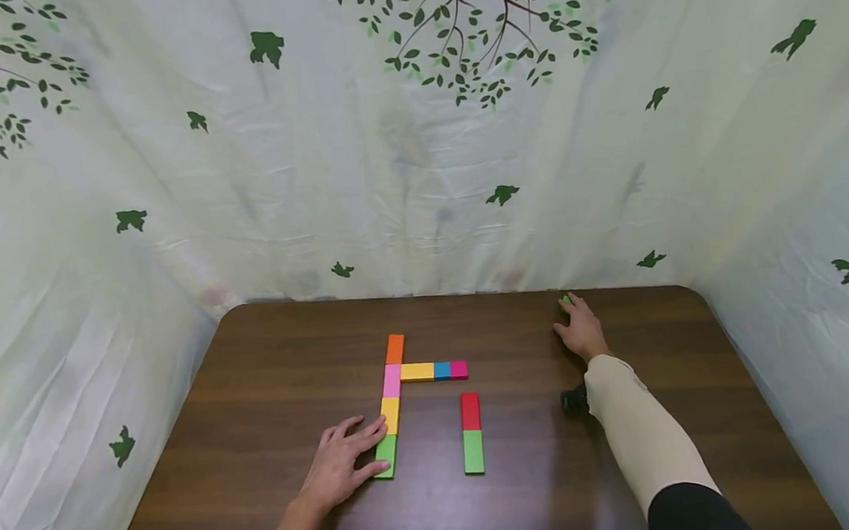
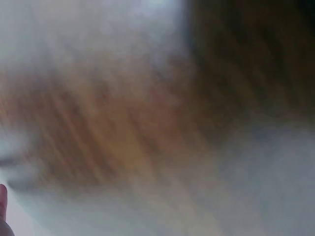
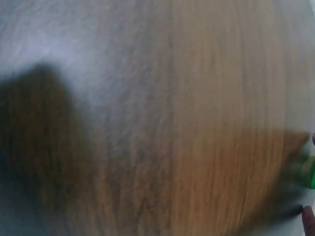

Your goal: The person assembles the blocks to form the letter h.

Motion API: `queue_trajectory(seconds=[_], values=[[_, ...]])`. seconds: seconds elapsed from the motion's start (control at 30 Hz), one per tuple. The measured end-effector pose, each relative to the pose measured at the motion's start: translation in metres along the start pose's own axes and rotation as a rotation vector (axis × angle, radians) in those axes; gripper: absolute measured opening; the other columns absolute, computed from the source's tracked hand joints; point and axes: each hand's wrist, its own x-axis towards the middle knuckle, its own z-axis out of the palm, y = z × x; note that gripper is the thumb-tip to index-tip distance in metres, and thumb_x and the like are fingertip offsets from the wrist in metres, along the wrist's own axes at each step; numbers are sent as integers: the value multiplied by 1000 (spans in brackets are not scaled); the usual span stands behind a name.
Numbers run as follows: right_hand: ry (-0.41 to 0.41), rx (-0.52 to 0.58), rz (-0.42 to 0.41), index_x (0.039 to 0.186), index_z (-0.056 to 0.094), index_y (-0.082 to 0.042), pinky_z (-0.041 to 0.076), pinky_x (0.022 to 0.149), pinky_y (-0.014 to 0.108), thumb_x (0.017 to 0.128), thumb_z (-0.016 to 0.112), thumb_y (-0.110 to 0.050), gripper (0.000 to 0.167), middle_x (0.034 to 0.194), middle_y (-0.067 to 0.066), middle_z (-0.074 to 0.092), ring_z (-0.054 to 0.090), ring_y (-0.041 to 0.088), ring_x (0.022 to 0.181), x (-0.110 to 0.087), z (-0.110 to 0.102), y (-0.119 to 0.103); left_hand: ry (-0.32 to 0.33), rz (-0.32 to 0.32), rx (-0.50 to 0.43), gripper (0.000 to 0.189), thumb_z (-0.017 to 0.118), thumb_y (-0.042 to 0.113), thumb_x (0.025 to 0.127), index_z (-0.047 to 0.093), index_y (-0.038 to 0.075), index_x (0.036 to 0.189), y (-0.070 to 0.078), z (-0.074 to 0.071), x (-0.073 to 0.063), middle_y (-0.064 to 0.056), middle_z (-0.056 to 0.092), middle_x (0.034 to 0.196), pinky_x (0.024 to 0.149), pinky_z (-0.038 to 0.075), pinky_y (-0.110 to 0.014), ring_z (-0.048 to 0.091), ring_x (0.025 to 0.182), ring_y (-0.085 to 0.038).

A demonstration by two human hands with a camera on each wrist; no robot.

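My left hand [image 1: 341,463] has its fingers spread over the lower end of a column of flat blocks. Its fingertips rest at the yellow block [image 1: 391,409], and the thumb lies on the light green block [image 1: 385,459]. Above these in the column are a pink block [image 1: 392,380] and an orange block [image 1: 395,349]. At the table's far edge, my right hand [image 1: 583,331] holds a green block [image 1: 565,302] at its fingertips; part of that block [image 3: 313,177] shows between finger and thumb in the right wrist view.
A row of yellow [image 1: 417,372], blue [image 1: 443,371] and magenta [image 1: 458,370] blocks runs right from the pink one. Below it stand a red block [image 1: 470,411] and another green block [image 1: 472,452], end to end. Leaf-printed curtains [image 1: 417,174] surround the wooden table [image 1: 289,350].
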Motion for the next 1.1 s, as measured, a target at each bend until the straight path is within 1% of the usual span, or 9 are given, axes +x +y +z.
queue_trajectory(seconds=[0.07, 0.13, 0.23, 0.37, 0.53, 0.63, 0.7, 0.87, 1.1], values=[[-7, -4, 5, 145, 31, 9, 18, 109, 61, 97, 55, -11, 57, 156, 27, 15, 11, 45, 143, 0, 0, -1, 1, 3, 2, 64, 65, 54, 83, 57, 16, 135, 0, 1, 0, 6, 51, 142, 97, 33, -53, 43, 129, -34], [-1, -14, 2, 144, 35, 9, 23, 109, 58, 97, 55, -10, 55, 155, 27, 18, 17, 45, 141, -2, 0, -2, 10, 4, -2, 64, 67, 52, 83, 58, 16, 135, 0, 1, 0, 6, 52, 141, 97, 33, -53, 43, 129, -34], [18, -21, -16, 138, 44, 10, 29, 106, 57, 95, 57, -8, 49, 153, 26, 25, 27, 46, 137, -9, -1, -4, 26, 6, 5, 63, 68, 51, 82, 58, 16, 134, -1, 2, 1, 6, 53, 141, 97, 33, -53, 44, 128, -34], [52, -15, -39, 129, 56, 9, 35, 103, 56, 94, 60, -6, 39, 150, 22, 35, 37, 44, 132, -21, 3, -9, 21, 1, 7, 63, 68, 51, 82, 58, 16, 134, -1, 2, 1, 6, 53, 141, 97, 33, -53, 44, 128, -33], [145, 26, -60, 115, 68, 4, 40, 100, 52, 91, 65, -5, 26, 142, 16, 49, 48, 38, 126, -35, 14, -11, 1, -9, -4, 63, 68, 50, 83, 57, 16, 135, 1, 1, 1, 5, 52, 141, 99, 32, -54, 43, 129, -34], [206, 64, -76, 108, 71, 3, 43, 97, 51, 89, 66, -1, 20, 136, 15, 56, 53, 37, 122, -41, 21, -12, 12, -3, -4, 62, 70, 47, 82, 58, 15, 134, 2, 1, 1, 4, 53, 141, 99, 32, -55, 43, 128, -34], [231, 90, -82, 107, 72, 3, 44, 96, 50, 89, 65, 1, 19, 133, 15, 58, 54, 36, 120, -45, 26, -13, 18, -1, -5, 62, 70, 47, 82, 58, 15, 134, 2, 2, 1, 4, 53, 141, 99, 32, -55, 44, 128, -34], [257, 135, -97, 112, 70, 2, 43, 97, 50, 88, 65, 3, 25, 129, 15, 61, 56, 35, 119, -53, 32, -18, 13, -7, -9, 62, 70, 47, 82, 58, 15, 134, 2, 3, 0, 4, 53, 141, 99, 32, -55, 43, 128, -34], [281, 143, -125, 117, 69, -3, 44, 96, 51, 86, 66, 2, 31, 126, 12, 64, 58, 36, 116, -61, 40, -23, -16, -42, -5, 63, 69, 48, 83, 56, 17, 135, 5, 1, 2, 4, 52, 142, 102, 30, -56, 41, 130, -34]])
